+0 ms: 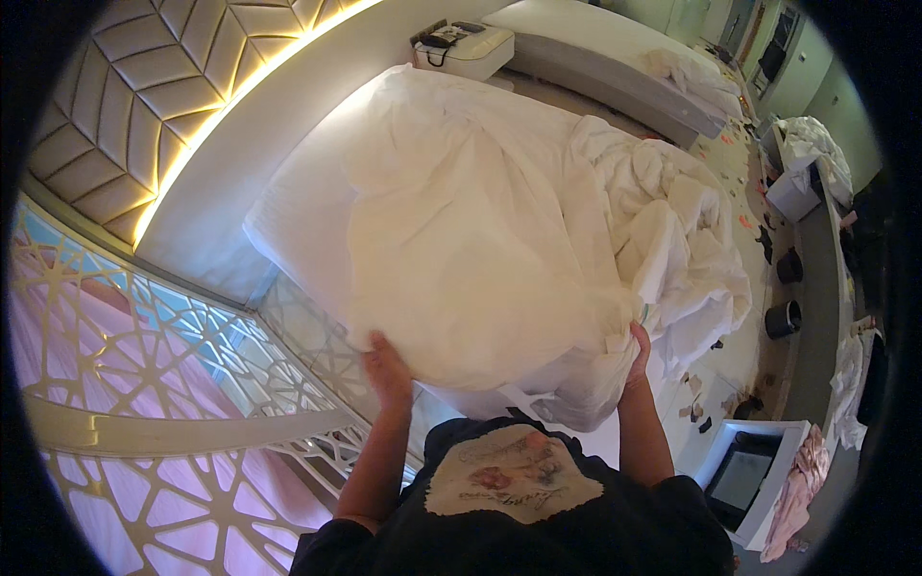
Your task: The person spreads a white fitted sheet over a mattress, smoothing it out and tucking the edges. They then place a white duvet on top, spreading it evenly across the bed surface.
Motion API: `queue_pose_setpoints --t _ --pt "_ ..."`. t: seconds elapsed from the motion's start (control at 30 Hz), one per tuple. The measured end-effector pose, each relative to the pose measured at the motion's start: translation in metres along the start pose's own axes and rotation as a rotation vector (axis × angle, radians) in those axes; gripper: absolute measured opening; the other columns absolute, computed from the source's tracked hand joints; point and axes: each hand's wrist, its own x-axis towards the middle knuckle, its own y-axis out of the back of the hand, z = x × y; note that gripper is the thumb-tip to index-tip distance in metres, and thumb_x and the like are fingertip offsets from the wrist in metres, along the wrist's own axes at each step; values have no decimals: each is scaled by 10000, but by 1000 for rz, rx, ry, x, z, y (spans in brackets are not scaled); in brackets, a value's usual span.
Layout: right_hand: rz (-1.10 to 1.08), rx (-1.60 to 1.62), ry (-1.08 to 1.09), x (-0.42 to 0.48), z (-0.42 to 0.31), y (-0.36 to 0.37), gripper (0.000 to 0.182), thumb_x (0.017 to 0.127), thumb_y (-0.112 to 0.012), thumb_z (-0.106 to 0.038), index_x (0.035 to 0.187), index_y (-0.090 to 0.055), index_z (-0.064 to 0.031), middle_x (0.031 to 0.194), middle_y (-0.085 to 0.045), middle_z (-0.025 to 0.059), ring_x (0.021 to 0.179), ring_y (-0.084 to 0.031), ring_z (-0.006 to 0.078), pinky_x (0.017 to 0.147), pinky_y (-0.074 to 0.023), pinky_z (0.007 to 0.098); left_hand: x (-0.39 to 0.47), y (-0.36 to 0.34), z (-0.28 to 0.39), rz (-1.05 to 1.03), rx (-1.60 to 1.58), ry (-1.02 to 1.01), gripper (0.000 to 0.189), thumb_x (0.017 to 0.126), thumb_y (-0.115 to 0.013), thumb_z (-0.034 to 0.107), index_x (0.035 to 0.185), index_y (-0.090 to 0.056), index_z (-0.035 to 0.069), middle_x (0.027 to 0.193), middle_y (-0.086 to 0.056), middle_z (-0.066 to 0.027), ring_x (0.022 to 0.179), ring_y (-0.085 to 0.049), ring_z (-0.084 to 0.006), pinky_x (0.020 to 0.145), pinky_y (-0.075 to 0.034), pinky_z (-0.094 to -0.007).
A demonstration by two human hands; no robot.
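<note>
A large white duvet cover or sheet [468,252] lies spread over the bed in front of me, its near edge lifted toward my body. My left hand [390,371] grips that edge at its left corner, thumb on top and fingers hidden under the cloth. At the right, my right hand [637,360] holds a gathered part of the same edge. Loose folds of bunched white bedding [677,216] are heaped at the bed's right end. The bare white mattress side [306,252] shows along the left, by the headboard wall.
A metal lattice screen [151,367] stands close on my left. Beyond the bed are a white bedside table [468,54] bearing dark items and a second bed [612,43]. Litter [695,399] is scattered on the floor at right, near black bins [783,320] and an open white drawer unit [749,468].
</note>
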Motion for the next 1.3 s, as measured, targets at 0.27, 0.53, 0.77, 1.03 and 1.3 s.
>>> queue_pose_setpoints --t 0.27,0.53,0.77,1.03,1.3 --pt "-39 -72 -43 15 -12 79 458 712 -544 -335 1061 -588 -42 952 -630 136 846 -611 298 793 -499 418 -22 -62 -33 -905 912 -109 505 828 -553 416 817 -555 -89 922 -587 -277 906 -561 -390 759 -445 -449" --pt "-182 -110 -345 -19 -4 21 415 734 -603 -159 1100 -549 28 990 -632 165 903 -624 281 798 -506 407 -70 -156 -27 -1164 229 314 499 897 -463 426 898 -605 -51 1002 -608 -184 967 -562 -282 802 -460 -381" --pt "-24 -510 -185 -51 -4 -20 552 715 -692 -176 1181 -499 46 1034 -622 135 911 -611 242 828 -482 352 -84 -155 -6 -1216 227 74 555 905 -439 452 751 -594 -58 714 -599 -189 686 -564 -253 630 -426 -376" --pt "-223 -942 -184 -39 10 -21 660 683 -774 -182 1241 -461 -18 1159 -551 78 1051 -515 185 902 -413 312 -89 -161 31 -1268 344 -173 586 889 -482 427 579 -486 -71 542 -441 -222 508 -449 -239 508 -369 -403" --pt "-415 -1208 25 -1 48 -17 581 720 -746 -190 1208 -474 -29 1169 -541 94 1086 -494 208 954 -374 332 -74 -163 21 -1194 68 181 495 885 -511 439 721 -529 -28 595 -489 -58 583 -446 -119 518 -396 -320"
